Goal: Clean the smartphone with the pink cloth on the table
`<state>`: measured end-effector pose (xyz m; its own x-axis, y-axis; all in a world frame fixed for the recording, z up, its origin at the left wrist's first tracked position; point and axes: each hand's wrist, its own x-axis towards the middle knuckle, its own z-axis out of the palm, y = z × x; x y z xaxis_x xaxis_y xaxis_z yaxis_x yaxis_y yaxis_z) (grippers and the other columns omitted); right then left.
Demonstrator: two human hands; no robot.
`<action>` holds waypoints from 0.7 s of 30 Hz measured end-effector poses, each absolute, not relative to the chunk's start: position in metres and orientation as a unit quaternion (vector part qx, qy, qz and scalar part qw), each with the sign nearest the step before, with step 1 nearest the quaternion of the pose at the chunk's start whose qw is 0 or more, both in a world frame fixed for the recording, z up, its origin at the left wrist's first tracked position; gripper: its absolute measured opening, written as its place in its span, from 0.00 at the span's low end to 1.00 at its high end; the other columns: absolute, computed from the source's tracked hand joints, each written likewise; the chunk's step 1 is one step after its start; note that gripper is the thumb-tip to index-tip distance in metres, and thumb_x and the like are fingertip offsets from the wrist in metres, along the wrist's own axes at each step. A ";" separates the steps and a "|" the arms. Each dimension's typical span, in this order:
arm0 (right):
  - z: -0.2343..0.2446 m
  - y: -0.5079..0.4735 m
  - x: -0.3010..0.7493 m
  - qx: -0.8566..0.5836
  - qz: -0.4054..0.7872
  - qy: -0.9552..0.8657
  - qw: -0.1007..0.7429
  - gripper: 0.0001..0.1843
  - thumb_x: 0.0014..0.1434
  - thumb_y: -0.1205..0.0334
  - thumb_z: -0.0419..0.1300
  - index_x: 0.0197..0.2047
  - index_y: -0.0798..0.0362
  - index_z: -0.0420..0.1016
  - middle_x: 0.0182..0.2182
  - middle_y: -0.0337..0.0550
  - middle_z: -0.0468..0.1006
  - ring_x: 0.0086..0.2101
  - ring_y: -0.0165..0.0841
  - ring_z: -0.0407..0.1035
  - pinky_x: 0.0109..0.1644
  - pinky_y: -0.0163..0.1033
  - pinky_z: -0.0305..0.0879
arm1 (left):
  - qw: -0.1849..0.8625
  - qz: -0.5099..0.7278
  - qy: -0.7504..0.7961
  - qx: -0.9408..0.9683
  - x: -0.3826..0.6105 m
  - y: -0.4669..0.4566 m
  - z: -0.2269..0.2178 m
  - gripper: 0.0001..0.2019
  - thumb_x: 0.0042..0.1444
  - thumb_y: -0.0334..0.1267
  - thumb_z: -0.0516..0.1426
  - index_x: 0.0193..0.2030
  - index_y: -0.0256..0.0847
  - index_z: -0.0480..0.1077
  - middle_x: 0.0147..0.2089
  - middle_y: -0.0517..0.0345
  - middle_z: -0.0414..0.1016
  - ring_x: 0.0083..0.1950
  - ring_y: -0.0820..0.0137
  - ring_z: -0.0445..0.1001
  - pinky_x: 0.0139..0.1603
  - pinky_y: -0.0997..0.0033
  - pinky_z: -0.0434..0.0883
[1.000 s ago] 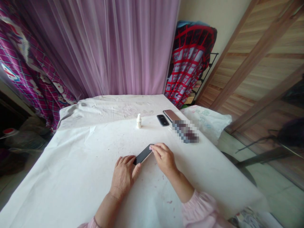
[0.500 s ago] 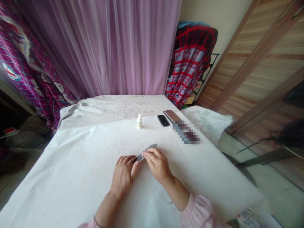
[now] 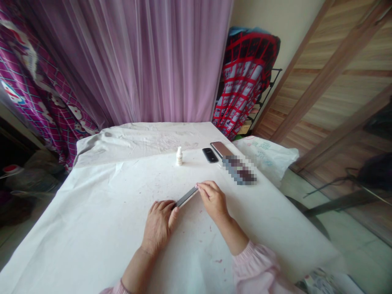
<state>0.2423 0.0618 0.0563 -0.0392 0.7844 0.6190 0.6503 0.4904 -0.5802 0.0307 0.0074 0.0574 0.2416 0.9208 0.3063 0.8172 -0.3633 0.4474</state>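
Observed from the room: 2 bare hands at work over a white cloth-covered table (image 3: 101, 204). Slim dark-faced rectangular phone with a pale long side (image 3: 185, 197) lies slantwise between them, in the near-middle part of the table, tipped so that face and side both show.

Left hand (image 3: 159, 224): thumb and fingers closed around the phone's near end. Right hand (image 3: 213, 200): fingertips pinched on a small pinkish-white wad (image 3: 197, 185), at the phone's far end.

Writing: green characters on a white translucent plastic bag (image 3: 269, 157) beyond the right table edge, too blurred to read. Small white plastic bottle (image 3: 179, 157), upright past the phone; label illegible. Black rounded phone (image 3: 210, 155) bears a pale mark, too small to read. Beside it, a rose-gold phone (image 3: 221, 149); a pixelated patch (image 3: 240, 170) adjoins this, contents hidden.

Edges: right edge runs close by the rose-gold phone. Broad stretch of cloth between left hand and left edge; narrower stretch right of the right hand.
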 end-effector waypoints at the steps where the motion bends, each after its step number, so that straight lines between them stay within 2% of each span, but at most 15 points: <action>1: 0.056 0.063 0.243 -0.505 0.079 -0.711 0.483 0.12 0.64 0.62 0.54 0.41 0.49 0.81 0.37 0.45 0.79 0.38 0.33 0.75 0.45 0.35 0.71 | 0.095 0.267 0.555 0.782 0.031 0.007 0.058 0.24 0.69 0.48 0.42 0.44 0.40 0.77 0.48 0.49 0.80 0.50 0.58 0.76 0.56 0.47 0.70; 5: 0.053 0.065 0.247 -0.531 0.124 -0.685 0.482 0.12 0.62 0.63 0.55 0.40 0.49 0.81 0.37 0.45 0.81 0.38 0.33 0.76 0.46 0.36 0.71 | 0.077 0.268 0.551 0.787 0.031 0.006 0.056 0.22 0.67 0.51 0.46 0.46 0.39 0.76 0.47 0.48 0.80 0.49 0.58 0.76 0.55 0.49 0.70; 10: 0.052 0.065 0.264 -0.597 0.172 -0.670 0.407 0.10 0.59 0.63 0.58 0.36 0.49 0.82 0.35 0.44 0.82 0.36 0.35 0.77 0.44 0.37 0.72 | 0.018 0.268 0.536 0.800 0.027 0.003 0.040 0.24 0.61 0.55 0.54 0.53 0.37 0.71 0.51 0.44 0.77 0.52 0.54 0.75 0.58 0.45 0.68; 16: 0.053 0.055 0.270 -0.624 0.148 -0.702 0.309 0.10 0.59 0.66 0.59 0.35 0.48 0.82 0.35 0.42 0.83 0.35 0.33 0.77 0.41 0.35 0.70 | -0.023 0.283 0.526 0.802 0.027 0.001 0.027 0.25 0.56 0.52 0.58 0.56 0.38 0.67 0.52 0.43 0.75 0.52 0.53 0.73 0.57 0.45 0.67; 21: 0.055 0.049 0.258 -0.606 0.116 -0.735 0.279 0.12 0.59 0.70 0.58 0.38 0.48 0.82 0.35 0.43 0.82 0.36 0.34 0.77 0.41 0.35 0.69 | -0.008 0.280 0.565 0.776 0.032 0.001 0.027 0.26 0.55 0.53 0.60 0.55 0.40 0.68 0.49 0.45 0.74 0.50 0.53 0.72 0.54 0.49 0.70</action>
